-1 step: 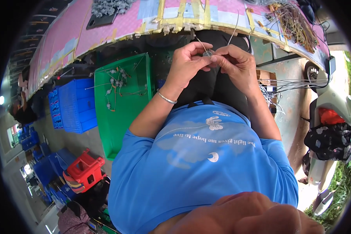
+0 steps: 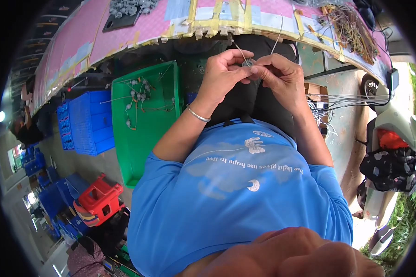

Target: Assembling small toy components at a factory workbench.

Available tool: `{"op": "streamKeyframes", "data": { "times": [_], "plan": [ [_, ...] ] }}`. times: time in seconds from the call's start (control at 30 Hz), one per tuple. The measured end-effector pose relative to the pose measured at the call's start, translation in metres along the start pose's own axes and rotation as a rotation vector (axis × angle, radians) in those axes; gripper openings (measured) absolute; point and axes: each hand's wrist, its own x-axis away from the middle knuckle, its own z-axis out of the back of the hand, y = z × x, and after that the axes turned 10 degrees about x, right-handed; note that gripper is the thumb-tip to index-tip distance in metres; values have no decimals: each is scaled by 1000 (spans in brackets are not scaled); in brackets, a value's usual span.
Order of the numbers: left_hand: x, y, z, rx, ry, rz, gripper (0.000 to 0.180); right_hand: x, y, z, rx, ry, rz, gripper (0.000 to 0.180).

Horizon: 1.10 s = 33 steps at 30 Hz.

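My left hand (image 2: 223,76) and my right hand (image 2: 282,77) meet over my lap, just below the table edge. Between their fingertips is a small round greyish part (image 2: 247,62), pinched from both sides. A thin pale wire (image 2: 239,48) runs up from it towards the edge of the table. Another thin wire (image 2: 277,37) rises above my right fingers; where it starts is hidden. To the left, a green tray (image 2: 138,159) holds several grey round pieces on wires (image 2: 141,92), alike in colour to the part I hold.
The pink taped table (image 2: 145,32) spans the far side, bearing a pile of grey pieces (image 2: 127,8) and a heap of brownish wires (image 2: 349,34). Blue crates (image 2: 94,122) and a red plastic stool (image 2: 99,198) stand left. Cables (image 2: 346,99) and a parked scooter (image 2: 395,122) are right.
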Motion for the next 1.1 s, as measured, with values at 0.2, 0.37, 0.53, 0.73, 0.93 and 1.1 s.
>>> {"op": "streamKeyframes", "data": {
  "times": [0.2, 0.37, 0.53, 0.73, 0.93, 1.1],
  "plan": [
    [0, 3, -2, 47, -7, -36, 32, 1, 4, -5, 89, 32, 7, 8],
    [0, 0, 7, 60, 79, -30, 28, 2, 2, -8, 232, 11, 48, 10],
    [0, 6, 9, 117, 171, -60, 28, 19, -4, -17, 251, 41, 51, 17],
    [4, 11, 10, 228, 129, 33, 28, 27, 8, -22, 204, -194, -89, 16],
    [13, 16, -1, 158, -15, 102, 24, 4, 9, -7, 38, -88, -310, 24],
    [16, 12, -13, 89, -107, 138, 20, -1, 20, -18, -656, -61, -133, 21]
  ]
}}
